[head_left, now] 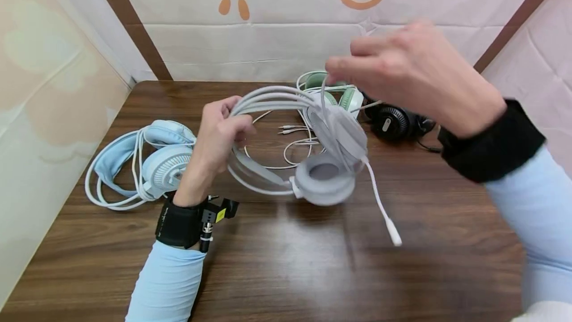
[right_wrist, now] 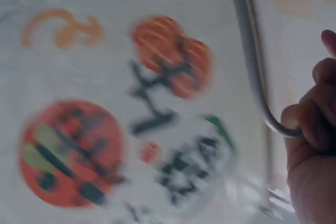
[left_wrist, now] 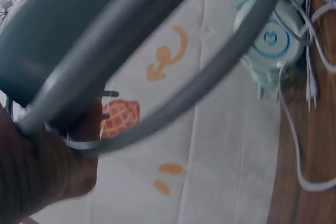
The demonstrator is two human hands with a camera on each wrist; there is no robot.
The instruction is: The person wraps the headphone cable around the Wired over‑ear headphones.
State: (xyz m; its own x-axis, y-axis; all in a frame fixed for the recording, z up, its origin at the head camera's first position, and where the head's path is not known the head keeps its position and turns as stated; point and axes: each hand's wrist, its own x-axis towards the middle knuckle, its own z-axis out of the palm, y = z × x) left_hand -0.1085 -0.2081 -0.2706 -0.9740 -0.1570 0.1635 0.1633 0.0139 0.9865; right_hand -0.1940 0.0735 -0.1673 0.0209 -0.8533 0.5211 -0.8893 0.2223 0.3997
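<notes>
My left hand (head_left: 212, 138) grips the headband of a white headset (head_left: 328, 183) and holds it above the table, tilted, with its ear cups to the right. A thin boom microphone (head_left: 380, 202) hangs from one cup. The headset's pale cable (right_wrist: 252, 51) runs up to my raised right hand (head_left: 415, 73), whose fingers pinch it. In the left wrist view the grey-looking headband (left_wrist: 220, 72) crosses close to the camera. Several strands lie along the headband, and motion blur hides where the cable winds.
A light-blue headset (head_left: 167, 163) lies at the left of the brown table (head_left: 290, 262). Toward the back are a green and white headset (head_left: 353, 101) with loose cable plugs (head_left: 290, 128), and a black headset (head_left: 391, 123). Printed cloth (head_left: 277, 43) hangs behind.
</notes>
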